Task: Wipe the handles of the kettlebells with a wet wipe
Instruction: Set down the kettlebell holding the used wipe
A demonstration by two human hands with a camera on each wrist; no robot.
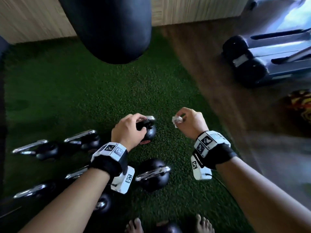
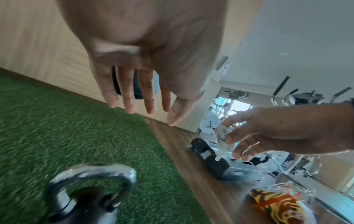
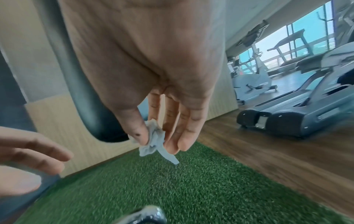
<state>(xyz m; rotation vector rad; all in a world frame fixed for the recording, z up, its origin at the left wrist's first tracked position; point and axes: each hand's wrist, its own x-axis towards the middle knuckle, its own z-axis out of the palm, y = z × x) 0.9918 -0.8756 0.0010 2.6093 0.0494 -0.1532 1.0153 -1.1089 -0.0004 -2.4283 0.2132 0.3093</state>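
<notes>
Right hand [image 1: 191,122] pinches a crumpled white wet wipe [image 1: 177,120] between thumb and fingertips, held in the air above the green artificial turf [image 1: 84,98], just right of a small black kettlebell with a chromed loop handle [image 1: 148,127]. In the right wrist view the wipe is balled up with a tail hanging down, touching no handle.

Left hand [image 1: 129,132] is over that small kettlebell. In the left wrist view its fingers [image 2: 130,97] are straight and spread, gripping nothing, with the chrome handle [image 2: 91,175] below and clear of them; whether any part of the hand touches the bell cannot be told from the blurred head view.

Other black kettlebells with chrome handles lie on the turf: two at left [image 1: 50,147], one nearer [image 1: 154,174], more under the left forearm.

Progress, as a judgement: mid-task, between wipes. The handles look alike, so which are already cleaned cannot be read. Several presumably remain.

A black punching bag [image 1: 107,29] hangs beyond; a grey treadmill [image 1: 269,61] stands on the wood floor at right.
</notes>
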